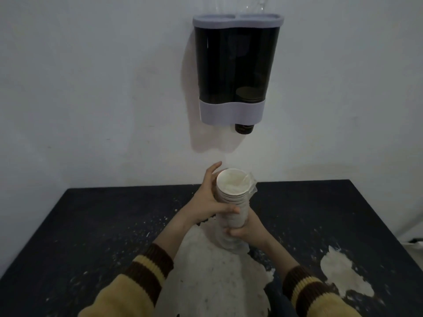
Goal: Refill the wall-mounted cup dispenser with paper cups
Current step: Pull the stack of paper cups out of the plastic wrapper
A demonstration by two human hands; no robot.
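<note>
While a stack of paper cups (232, 193) is held upright over the dark bench (91, 225), a person's left hand (206, 202) grips its upper half, thumb across the front and fingers (214, 169) reaching behind the rim; the right hand (249, 232) grips the lower end, fingers (235, 233) curled tight round it; a loose clear plastic wrap (253, 185) clings to the stack near its top; the wall-mounted cup dispenser (237, 65) hangs on the pale wall (91, 88) well above the stack, its body dark, its lid and base band grey; a dark cup (244, 129) pokes out beneath the base band; pale patches (343, 277) mark the bench; striped yellow-and-brown cuffs (151, 268) cover both wrists.
</note>
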